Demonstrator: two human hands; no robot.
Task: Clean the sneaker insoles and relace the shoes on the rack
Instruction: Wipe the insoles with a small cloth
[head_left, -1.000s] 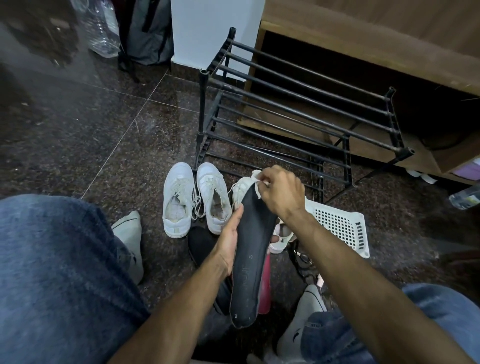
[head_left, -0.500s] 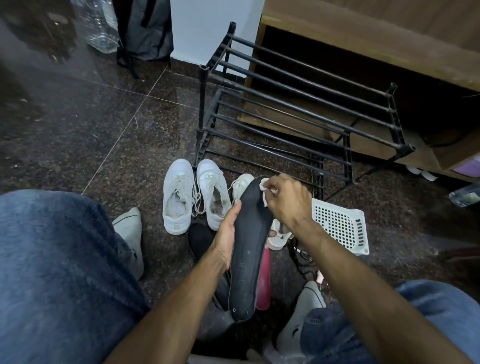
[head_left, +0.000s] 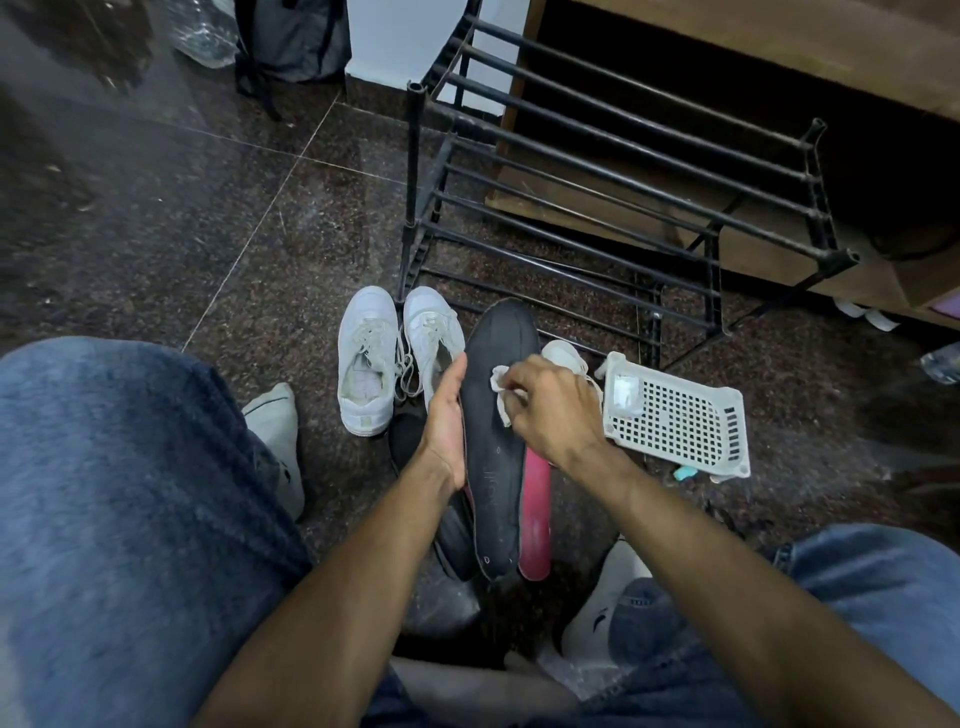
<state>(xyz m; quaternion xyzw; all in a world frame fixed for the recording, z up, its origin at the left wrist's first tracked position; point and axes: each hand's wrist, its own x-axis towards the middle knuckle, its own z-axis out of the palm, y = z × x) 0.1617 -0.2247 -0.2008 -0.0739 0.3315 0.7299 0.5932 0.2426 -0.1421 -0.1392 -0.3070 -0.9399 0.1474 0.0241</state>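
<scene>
Both bare arms reach forward from the bottom toward twelve o'clock. The left hand (head_left: 448, 415) stands on its edge, palm facing three o'clock, thumb up, and holds the side of the long black foam insole (head_left: 493, 441). The right hand (head_left: 556, 402) has curled fingers and pinches a small white crumpled cloth (head_left: 503, 387) against it.

You've got faded blue denim jeans (head_left: 114, 493) on both legs, kind of washed-out and lighter across the left knee, darker toward the seams. The right leg (head_left: 857, 587) shows stitched seam lines near the hem. Your forearms are bare, no sleeves, watch or bands showing. On your feet, white socks: the left sock (head_left: 278, 441) has a small dark mark, and the right sock (head_left: 597, 618) has a dark swoosh-like logo.
</scene>
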